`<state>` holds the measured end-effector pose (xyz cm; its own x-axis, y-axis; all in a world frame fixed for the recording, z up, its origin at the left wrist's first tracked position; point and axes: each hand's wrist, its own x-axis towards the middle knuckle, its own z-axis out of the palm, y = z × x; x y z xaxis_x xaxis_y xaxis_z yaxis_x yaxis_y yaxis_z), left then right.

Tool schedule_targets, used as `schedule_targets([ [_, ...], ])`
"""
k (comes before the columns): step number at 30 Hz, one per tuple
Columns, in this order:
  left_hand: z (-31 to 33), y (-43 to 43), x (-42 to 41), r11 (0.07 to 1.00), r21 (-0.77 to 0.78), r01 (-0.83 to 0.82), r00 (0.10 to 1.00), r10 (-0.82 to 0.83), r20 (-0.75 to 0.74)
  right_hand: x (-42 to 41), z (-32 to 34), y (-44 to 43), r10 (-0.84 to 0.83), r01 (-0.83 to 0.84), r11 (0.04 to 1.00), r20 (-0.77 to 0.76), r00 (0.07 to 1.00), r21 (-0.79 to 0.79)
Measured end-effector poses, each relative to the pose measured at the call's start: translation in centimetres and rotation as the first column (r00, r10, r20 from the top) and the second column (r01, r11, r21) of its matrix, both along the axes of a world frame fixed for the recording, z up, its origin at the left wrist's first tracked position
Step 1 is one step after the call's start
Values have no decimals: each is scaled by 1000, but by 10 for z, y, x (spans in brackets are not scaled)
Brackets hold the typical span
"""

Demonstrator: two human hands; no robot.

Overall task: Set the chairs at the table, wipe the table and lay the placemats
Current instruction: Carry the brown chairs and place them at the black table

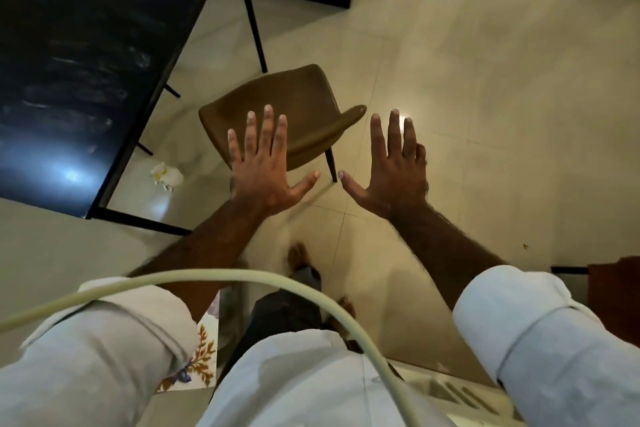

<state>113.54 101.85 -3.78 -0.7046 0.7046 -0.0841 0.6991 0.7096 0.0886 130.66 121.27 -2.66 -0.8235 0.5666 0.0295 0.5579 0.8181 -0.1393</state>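
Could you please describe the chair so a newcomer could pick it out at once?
Find the long black table on the left of the view. Beside its long edge, on the pale tiled floor, stands the chair. It alone is brown and padded, with a curved back.

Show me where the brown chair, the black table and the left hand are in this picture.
brown chair (294,97), head view, on the seat.
black table (86,45), head view, on the bare top.
left hand (263,166), head view, on the back of the hand.
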Motion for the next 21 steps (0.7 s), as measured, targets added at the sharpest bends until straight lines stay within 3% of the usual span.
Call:
schedule_targets([
  [6, -9, 31, -59, 998, 4, -70, 994, 69, 90, -69, -18, 47, 48, -48, 999, 7, 999, 4],
  [8, -10, 42, -85, 987, -16, -160, 964, 160, 213, -96, -20, 64, 31, -31, 999, -2, 1000, -10],
  [10, -8, 46, -109, 951, -49, -306, 875, 302, 379, -127, -18, 79, 20, -18, 999, 24, 1000, -50],
  [12, -15, 44, -135, 882, -92, -463, 718, 434, 544, -159, -15, 93, -9, 15, 997, 73, 997, -82],
  [15, -28, 32, -169, 676, -184, -714, 323, 550, 770, -212, -21, 114, -55, 118, 964, 259, 964, -236],
  [17, -35, 22, -172, 549, -232, -803, 93, 501, 861, -236, -26, 126, -85, 261, 873, 400, 913, -412],
  [21, -43, 11, -177, 409, -398, -821, -171, 489, 855, -265, -59, 146, -80, 511, 596, 587, 806, -619],
])
